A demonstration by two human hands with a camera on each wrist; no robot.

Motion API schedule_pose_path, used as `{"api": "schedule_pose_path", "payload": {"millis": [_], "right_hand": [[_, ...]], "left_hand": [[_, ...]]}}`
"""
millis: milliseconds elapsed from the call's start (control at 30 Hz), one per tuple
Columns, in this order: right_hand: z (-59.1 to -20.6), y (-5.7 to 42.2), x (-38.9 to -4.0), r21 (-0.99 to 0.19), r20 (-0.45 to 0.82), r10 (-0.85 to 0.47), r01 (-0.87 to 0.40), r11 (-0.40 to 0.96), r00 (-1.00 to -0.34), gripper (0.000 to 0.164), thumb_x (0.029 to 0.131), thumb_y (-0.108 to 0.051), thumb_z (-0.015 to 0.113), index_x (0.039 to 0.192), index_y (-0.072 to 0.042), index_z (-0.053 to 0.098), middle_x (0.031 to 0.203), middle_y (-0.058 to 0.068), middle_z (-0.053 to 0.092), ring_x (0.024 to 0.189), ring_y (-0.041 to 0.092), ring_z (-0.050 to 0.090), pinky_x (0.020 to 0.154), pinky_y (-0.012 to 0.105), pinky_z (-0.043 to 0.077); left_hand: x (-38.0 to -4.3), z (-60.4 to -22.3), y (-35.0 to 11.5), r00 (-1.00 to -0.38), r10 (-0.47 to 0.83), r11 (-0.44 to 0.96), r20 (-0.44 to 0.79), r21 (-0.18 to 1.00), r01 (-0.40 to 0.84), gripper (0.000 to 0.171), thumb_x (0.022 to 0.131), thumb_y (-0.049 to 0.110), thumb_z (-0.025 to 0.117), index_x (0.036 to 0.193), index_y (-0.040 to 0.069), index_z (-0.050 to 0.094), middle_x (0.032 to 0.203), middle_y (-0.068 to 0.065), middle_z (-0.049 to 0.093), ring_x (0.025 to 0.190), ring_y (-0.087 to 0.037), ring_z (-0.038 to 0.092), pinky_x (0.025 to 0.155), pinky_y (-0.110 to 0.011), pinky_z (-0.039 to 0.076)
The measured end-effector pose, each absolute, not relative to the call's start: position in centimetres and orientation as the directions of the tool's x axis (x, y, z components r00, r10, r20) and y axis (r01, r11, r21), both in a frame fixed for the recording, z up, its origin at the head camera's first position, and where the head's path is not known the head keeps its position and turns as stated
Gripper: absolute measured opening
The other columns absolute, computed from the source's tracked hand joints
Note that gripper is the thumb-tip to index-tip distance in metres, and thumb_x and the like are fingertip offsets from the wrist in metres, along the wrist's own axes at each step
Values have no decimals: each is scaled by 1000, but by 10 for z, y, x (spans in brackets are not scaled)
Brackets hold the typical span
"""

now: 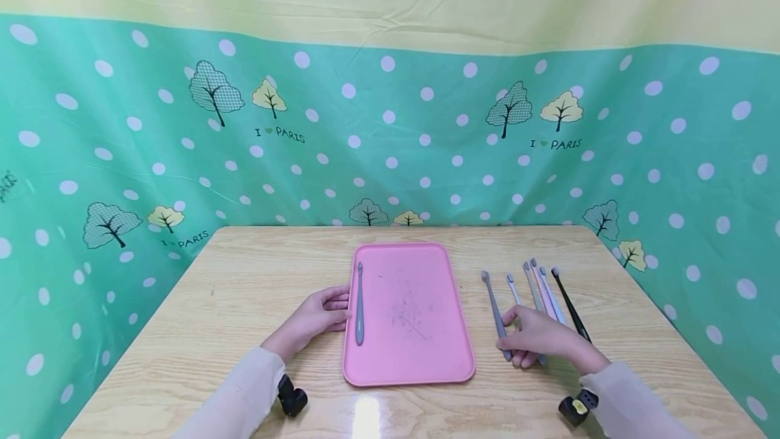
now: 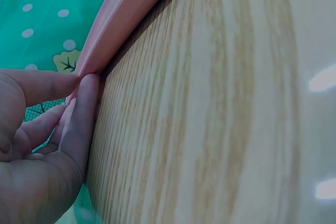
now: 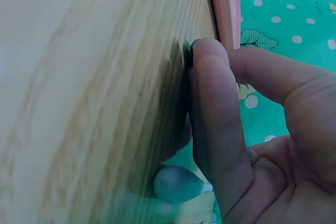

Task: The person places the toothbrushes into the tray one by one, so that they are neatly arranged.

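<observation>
A pink tray (image 1: 405,310) lies on the wooden table, with one grey-blue toothbrush (image 1: 359,310) lengthwise along its left side. My left hand (image 1: 313,320) holds the tray's left edge, its thumb and forefinger meeting at the rim in the left wrist view. To the right of the tray, my right hand (image 1: 536,337) has thumb and forefinger on the handle of a grey toothbrush (image 1: 492,300), bristle end pointing away. That handle is mostly hidden behind the fingers in the right wrist view. Several more toothbrushes (image 1: 544,290) lie side by side, partly under this hand.
A black toothbrush (image 1: 569,303) is outermost on the right of the row. The wooden table (image 1: 274,269) reaches back to a green dotted curtain (image 1: 390,134), which also hangs along both sides. Each wrist wears a small black camera (image 1: 292,398).
</observation>
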State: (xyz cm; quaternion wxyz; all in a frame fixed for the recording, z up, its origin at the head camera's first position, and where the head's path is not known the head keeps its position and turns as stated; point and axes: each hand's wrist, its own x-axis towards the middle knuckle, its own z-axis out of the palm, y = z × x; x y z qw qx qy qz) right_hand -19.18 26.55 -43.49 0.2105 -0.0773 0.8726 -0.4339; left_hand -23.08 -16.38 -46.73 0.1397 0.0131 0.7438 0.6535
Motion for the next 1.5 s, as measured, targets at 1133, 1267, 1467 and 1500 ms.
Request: {"api": "schedule_pose_path", "payload": {"millis": [1133,1267,1467,1500], "right_hand": [[-421,255,-204,-869,-303,-420,66,491,-856,51,95,-18,68,129,11,42,73,12,66,56,13,61,51,26,60],[-422,252,-208,-886,-303,-447,77,457,-842,54,96,-20,68,131,11,40,76,12,66,58,14,62,52,25,60],[-422,242,-211,-902,-299,-476,82,424,-827,56,97,-21,67,133,11,38,79,13,67,60,13,62,54,25,61],[-421,240,-212,-902,-295,-478,77,424,-827,56,97,-21,68,133,11,38,79,13,66,60,13,62,54,26,61]], "left_hand": [[-230,-465,-166,-954,222,146,-200,974,-171,60,94,0,67,148,-1,43,131,-18,56,112,-26,62,89,-37,61],[-230,-465,-166,-954,227,144,-196,976,-166,59,94,-1,66,148,-2,42,132,-19,56,112,-26,62,90,-37,60],[-231,-466,-165,-956,216,146,-196,975,-167,58,94,-1,65,148,-2,43,131,-19,57,112,-26,63,89,-36,61],[-231,-466,-165,-957,214,145,-196,975,-168,58,94,-2,66,148,-2,43,131,-19,57,111,-26,63,89,-36,61]]}}
